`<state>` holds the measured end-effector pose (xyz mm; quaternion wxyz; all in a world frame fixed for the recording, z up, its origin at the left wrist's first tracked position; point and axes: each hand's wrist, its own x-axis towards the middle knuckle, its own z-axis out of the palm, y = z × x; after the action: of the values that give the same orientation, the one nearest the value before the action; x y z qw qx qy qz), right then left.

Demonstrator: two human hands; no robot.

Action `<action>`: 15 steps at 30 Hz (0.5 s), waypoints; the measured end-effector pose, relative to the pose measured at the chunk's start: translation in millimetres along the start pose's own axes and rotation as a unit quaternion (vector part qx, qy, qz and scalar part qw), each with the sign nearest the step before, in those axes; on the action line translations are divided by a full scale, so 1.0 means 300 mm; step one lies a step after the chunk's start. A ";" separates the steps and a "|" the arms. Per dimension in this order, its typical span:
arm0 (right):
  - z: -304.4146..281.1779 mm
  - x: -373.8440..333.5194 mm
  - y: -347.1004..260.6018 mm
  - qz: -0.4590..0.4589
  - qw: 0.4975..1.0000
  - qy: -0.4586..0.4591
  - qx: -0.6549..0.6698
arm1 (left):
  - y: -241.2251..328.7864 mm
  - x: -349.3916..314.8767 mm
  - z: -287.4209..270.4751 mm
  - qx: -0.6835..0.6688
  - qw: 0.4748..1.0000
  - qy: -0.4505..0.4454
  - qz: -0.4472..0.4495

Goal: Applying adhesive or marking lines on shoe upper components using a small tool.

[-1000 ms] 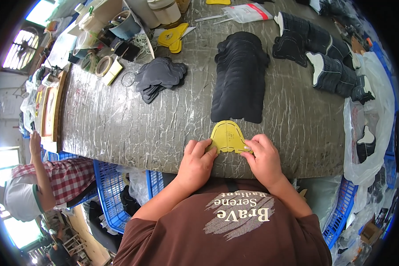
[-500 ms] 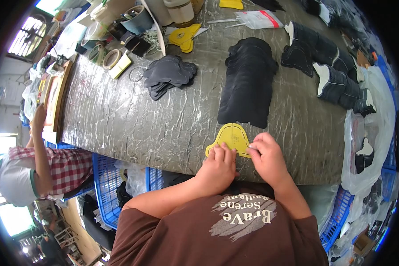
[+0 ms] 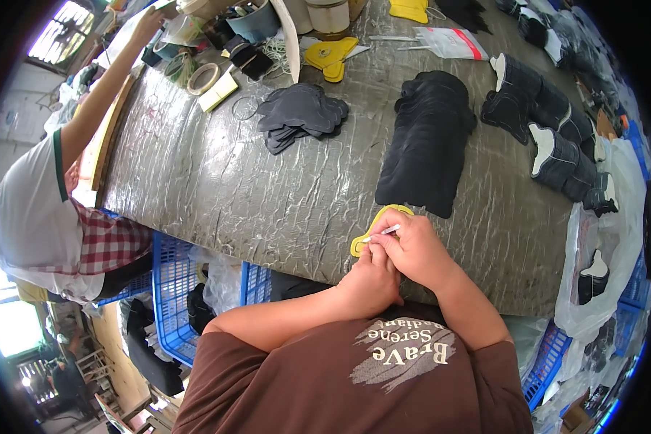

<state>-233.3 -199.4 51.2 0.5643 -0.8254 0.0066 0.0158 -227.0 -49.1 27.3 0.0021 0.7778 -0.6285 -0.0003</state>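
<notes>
A yellow template with slots cut in it lies at the near edge of the table, mostly hidden under my hands. My left hand holds it down, its fingers pressed together on the near side. In my right hand is a slim white pen, pinched with its tip at the template's left lobe. My right hand crosses over my left fingertips. Just beyond the template, a long row of overlapping black cut pieces is fanned out. Whether a black piece lies under the template is hidden.
A loose pile of black pieces lies left of the row. Farther back are another yellow template, a tape roll and pots. Black-and-white sewn pieces line the right. A co-worker's arm stretches along the left edge.
My right hand has moved left from the template's right corner to its left lobe, with the pen now showing. The view has shifted slightly. The co-worker's arm reaches farther forward.
</notes>
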 end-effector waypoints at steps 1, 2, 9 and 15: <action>0.001 0.001 0.001 0.001 1.000 -0.001 -0.007 | 0.000 0.001 0.000 -0.002 1.000 -0.005 0.001; 0.004 0.002 0.008 0.001 1.000 -0.002 -0.007 | -0.001 0.002 0.001 -0.003 1.000 -0.004 0.001; -0.011 0.008 0.013 -0.059 0.994 0.048 -0.073 | 0.001 0.004 0.015 -0.005 1.000 0.005 -0.008; -0.003 0.016 0.036 -0.100 0.990 0.048 -0.087 | 0.001 0.009 0.001 0.006 1.000 0.008 -0.002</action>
<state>-228.6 -204.3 41.2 0.4884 -0.8675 -0.0502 -0.0803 -226.6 -51.9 27.0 0.0024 0.7793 -0.6266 0.0094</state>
